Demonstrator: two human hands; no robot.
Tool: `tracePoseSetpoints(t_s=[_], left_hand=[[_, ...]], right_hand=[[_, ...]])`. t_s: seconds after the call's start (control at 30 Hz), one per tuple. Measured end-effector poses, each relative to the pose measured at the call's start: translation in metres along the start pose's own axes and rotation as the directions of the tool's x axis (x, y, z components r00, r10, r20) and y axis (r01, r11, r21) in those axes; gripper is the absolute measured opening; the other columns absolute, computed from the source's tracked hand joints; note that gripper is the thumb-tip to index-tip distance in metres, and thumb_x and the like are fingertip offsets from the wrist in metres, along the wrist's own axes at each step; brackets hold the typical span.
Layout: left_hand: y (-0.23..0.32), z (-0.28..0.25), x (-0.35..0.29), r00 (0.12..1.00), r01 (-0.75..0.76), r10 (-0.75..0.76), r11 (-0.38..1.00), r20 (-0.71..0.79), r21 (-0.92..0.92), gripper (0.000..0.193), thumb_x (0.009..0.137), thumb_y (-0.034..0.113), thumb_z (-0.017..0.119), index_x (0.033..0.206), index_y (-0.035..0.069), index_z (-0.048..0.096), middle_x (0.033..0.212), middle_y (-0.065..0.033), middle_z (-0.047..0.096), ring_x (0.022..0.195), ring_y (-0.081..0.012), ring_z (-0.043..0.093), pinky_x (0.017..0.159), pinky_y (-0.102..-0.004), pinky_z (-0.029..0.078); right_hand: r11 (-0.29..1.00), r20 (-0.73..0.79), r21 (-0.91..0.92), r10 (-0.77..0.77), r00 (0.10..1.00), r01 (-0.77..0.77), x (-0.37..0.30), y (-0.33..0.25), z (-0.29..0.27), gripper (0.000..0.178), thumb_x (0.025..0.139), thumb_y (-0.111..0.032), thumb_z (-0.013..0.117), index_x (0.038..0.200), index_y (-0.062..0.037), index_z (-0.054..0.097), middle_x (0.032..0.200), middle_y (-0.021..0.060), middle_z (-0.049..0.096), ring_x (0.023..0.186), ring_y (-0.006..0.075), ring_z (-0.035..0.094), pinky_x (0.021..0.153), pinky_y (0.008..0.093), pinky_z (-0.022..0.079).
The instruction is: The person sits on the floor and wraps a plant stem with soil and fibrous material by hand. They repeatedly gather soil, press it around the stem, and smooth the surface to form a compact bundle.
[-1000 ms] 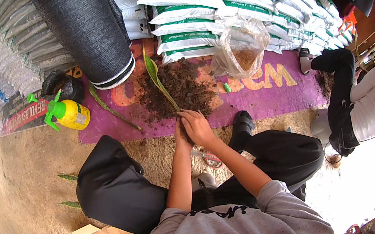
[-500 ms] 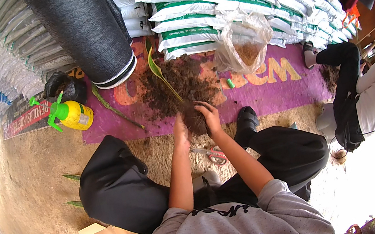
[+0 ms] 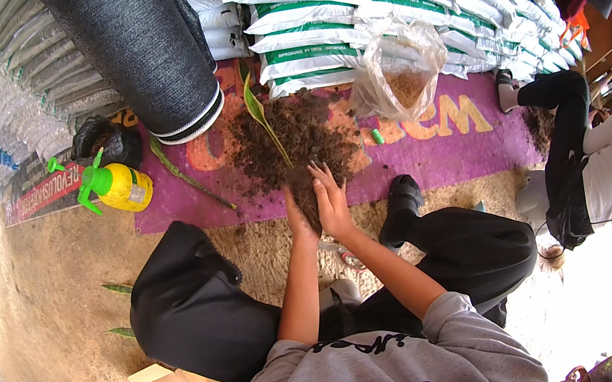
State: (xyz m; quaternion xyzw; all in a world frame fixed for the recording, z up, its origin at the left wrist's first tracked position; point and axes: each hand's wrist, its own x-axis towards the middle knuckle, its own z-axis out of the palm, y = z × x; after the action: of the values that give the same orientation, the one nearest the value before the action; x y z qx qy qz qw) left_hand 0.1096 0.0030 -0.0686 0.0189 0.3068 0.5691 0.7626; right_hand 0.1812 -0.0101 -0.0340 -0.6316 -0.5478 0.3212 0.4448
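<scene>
Between my two hands is a dark, moist clump of soil (image 3: pixel 309 208), with a long snake plant leaf (image 3: pixel 258 111), green with yellow edges, rising from its top. My left hand (image 3: pixel 298 215) cups the clump's left side. My right hand (image 3: pixel 331 201) presses on the right side, its fingers stretched upward and nearly straight. The leaf leans a little to the left. Just beyond my hands, loose dark soil (image 3: pixel 324 127) lies spread over a purple printed banner (image 3: pixel 446 159). Scissors (image 3: pixel 351 258) with red handles lie below my right wrist, partly hidden by it.
A yellow spray bottle (image 3: pixel 126 187) and a black plastic bag (image 3: pixel 107 141) stand at left, near a long leaf (image 3: pixel 186 175). A clear bag (image 3: pixel 404 77) of brown material sits at right. Stacked white-green sacks (image 3: pixel 308 37) and a black mesh roll (image 3: pixel 138 57) line the back. Another person (image 3: pixel 589 143) sits at right.
My right hand's fingers have straightened from curling over the clump to lying along its side. The clump and leaf have shifted slightly left, and the leaf stands more upright.
</scene>
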Motion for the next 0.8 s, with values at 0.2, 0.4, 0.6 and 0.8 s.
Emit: tracePoseSetpoints(t_s=[0.2,0.4,0.6,0.8], left_hand=[[0.009,-0.001,0.002,0.993,0.078,-0.089,0.987,-0.076,-0.140,0.049,0.100,0.042,0.030,0.132,0.010,0.050,0.131,-0.0084,0.055,0.117,-0.0259,0.055,0.100,-0.0404,0.044],[0.016,-0.009,0.011,0.999,0.042,-0.045,0.991,-0.023,-0.124,0.049,0.101,0.041,0.031,0.132,0.009,0.050,0.129,-0.0088,0.056,0.113,-0.0245,0.058,0.096,-0.0398,0.048],[0.021,-0.013,0.011,0.998,0.014,-0.021,0.994,-0.066,-0.106,0.049,0.100,0.045,0.031,0.132,0.010,0.046,0.122,-0.0098,0.057,0.111,-0.0243,0.058,0.092,-0.0396,0.050],[0.023,-0.007,0.006,0.997,-0.013,0.003,0.992,-0.081,-0.126,0.050,0.099,0.048,0.030,0.131,0.012,0.046,0.124,-0.0092,0.056,0.113,-0.0245,0.057,0.093,-0.0398,0.050]], right_hand=[[0.986,0.133,-0.165,-0.013,0.991,0.035,0.008,-0.009,-0.005,0.057,0.099,-0.047,0.033,0.140,-0.0077,0.042,0.152,0.0147,0.028,0.143,0.0368,0.016,0.109,0.0635,-0.002],[0.987,0.253,-0.026,-0.144,0.957,0.156,0.040,-0.010,-0.010,0.058,0.097,-0.048,0.041,0.139,-0.0071,0.044,0.151,0.0187,0.028,0.141,0.0388,0.020,0.113,0.0494,0.018],[0.982,0.552,0.068,-0.185,0.813,0.177,0.060,-0.022,-0.002,0.051,0.094,-0.044,0.049,0.117,0.0004,0.059,0.124,0.0231,0.056,0.122,0.0368,0.046,0.105,0.0464,0.031],[0.920,0.418,-0.100,-0.307,0.855,0.379,0.052,-0.031,0.001,0.044,0.092,-0.042,0.052,0.101,-0.0002,0.065,0.099,0.0166,0.061,0.099,0.0337,0.055,0.086,0.0420,0.037]])
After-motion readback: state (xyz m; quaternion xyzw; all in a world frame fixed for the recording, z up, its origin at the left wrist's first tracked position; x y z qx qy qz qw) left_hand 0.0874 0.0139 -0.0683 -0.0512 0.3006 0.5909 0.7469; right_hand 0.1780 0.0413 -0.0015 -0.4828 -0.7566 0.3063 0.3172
